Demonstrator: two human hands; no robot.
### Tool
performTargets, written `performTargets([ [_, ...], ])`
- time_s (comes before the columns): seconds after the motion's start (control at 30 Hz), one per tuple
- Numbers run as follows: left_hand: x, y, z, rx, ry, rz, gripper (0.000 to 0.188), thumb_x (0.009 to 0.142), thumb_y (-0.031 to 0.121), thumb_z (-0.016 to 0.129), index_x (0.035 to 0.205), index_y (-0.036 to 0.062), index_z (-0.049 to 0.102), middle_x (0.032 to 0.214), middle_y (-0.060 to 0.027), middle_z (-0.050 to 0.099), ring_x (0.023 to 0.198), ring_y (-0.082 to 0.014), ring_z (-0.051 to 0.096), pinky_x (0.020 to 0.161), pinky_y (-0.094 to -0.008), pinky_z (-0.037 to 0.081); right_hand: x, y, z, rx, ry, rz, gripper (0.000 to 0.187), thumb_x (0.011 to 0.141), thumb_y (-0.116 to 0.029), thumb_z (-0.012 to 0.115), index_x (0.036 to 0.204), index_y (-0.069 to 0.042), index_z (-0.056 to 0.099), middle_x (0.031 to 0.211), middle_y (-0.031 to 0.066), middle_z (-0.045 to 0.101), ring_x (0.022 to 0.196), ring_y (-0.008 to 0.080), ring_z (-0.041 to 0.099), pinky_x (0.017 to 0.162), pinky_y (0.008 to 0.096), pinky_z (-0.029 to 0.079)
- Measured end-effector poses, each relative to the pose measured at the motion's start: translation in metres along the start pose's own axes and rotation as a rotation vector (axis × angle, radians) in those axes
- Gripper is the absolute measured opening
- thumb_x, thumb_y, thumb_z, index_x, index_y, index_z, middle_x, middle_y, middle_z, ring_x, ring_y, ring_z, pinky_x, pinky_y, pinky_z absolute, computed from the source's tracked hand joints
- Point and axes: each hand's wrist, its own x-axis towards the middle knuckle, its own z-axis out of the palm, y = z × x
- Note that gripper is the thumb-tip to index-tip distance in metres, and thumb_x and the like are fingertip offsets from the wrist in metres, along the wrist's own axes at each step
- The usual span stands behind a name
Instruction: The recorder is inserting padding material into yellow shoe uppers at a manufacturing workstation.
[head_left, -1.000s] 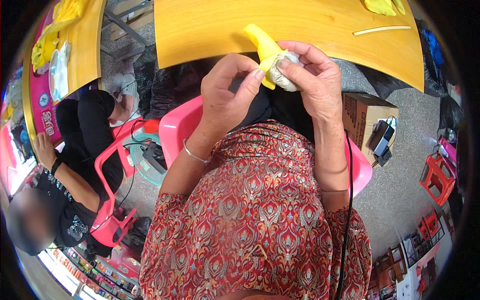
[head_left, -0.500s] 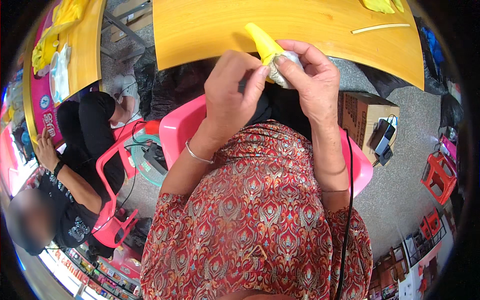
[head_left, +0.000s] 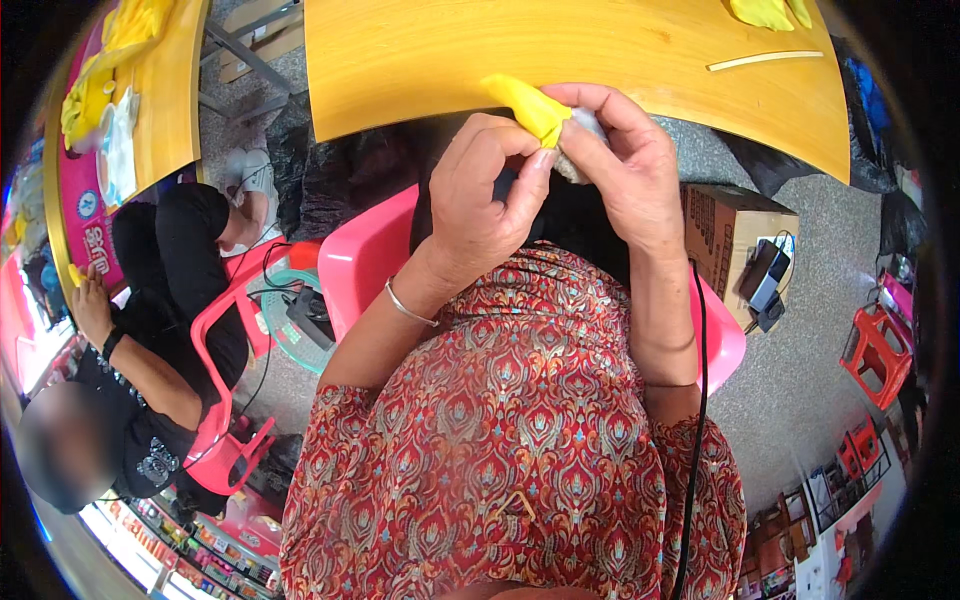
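Note:
Both hands meet just in front of the table edge, over my lap. Between them is a yellow fabric piece (head_left: 535, 108), its narrow end pointing up and left over the table. My left hand (head_left: 490, 180) pinches the fabric's lower edge between thumb and fingertips. My right hand (head_left: 625, 160) grips the same piece from the other side, thumb pressed against it, fingers curled behind. A whitish stuffed-looking wad (head_left: 588, 124) shows between the right thumb and fingers, partly hidden; what it is I cannot tell.
On the yellow table (head_left: 420, 60) lie a thin pale stick (head_left: 765, 60) and more yellow fabric (head_left: 765, 12). A cardboard box (head_left: 735, 230) with a black device stands at right. A seated co-worker (head_left: 150, 370) is at another table on the left. Red stools (head_left: 877, 355) stand far right.
My left hand has settled into a pinch on the fabric's lower edge. The yellow piece has tipped lower and now covers more of the whitish wad.

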Motion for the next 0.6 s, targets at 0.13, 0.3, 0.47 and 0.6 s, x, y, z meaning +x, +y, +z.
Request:
performTargets([
  [0.13,0.006,0.002,-0.006,-0.048,0.023,-0.001,0.020,0.075,-0.006,0.070,0.088,0.0012,0.058,0.080,-0.0114,0.060,0.068,-0.0226,0.059,0.060,-0.0295,0.047,0.001,-0.009,-0.013,0.259,-0.278,-0.064,0.048,0.083,-0.002,0.069,0.128,0.003,0.052,0.110,0.0071,0.063,0.097,0.0127,0.061,0.086,0.0254,0.050],
  [0.3,0.010,0.003,-0.010,-0.012,0.011,0.013,0.019,0.075,-0.006,0.070,0.088,0.0008,0.058,0.081,-0.0116,0.061,0.068,-0.0231,0.059,0.059,-0.0290,0.047,-0.001,0.002,-0.009,0.282,-0.143,-0.037,0.041,0.080,0.005,0.069,0.119,0.004,0.055,0.113,0.0104,0.063,0.098,0.0156,0.062,0.088,0.0273,0.051],
  [0.47,0.012,0.006,-0.012,0.066,-0.033,-0.007,0.017,0.075,-0.004,0.070,0.087,0.0014,0.059,0.081,-0.0115,0.061,0.067,-0.0243,0.060,0.058,-0.0307,0.048,0.001,0.014,0.004,-0.137,0.072,-0.415,0.013,0.076,0.007,0.070,0.087,0.001,0.066,0.103,0.0096,0.066,0.091,0.0130,0.063,0.078,0.0233,0.050],
  [0.6,0.009,0.007,-0.013,0.046,-0.083,-0.005,0.015,0.077,-0.002,0.070,0.086,0.0025,0.059,0.081,-0.0111,0.062,0.067,-0.0223,0.060,0.059,-0.0299,0.048,-0.005,0.006,0.008,-0.335,0.119,-0.398,0.010,0.076,0.004,0.069,0.084,-0.001,0.069,0.102,0.0093,0.065,0.089,0.0142,0.063,0.075,0.0230,0.048],
])
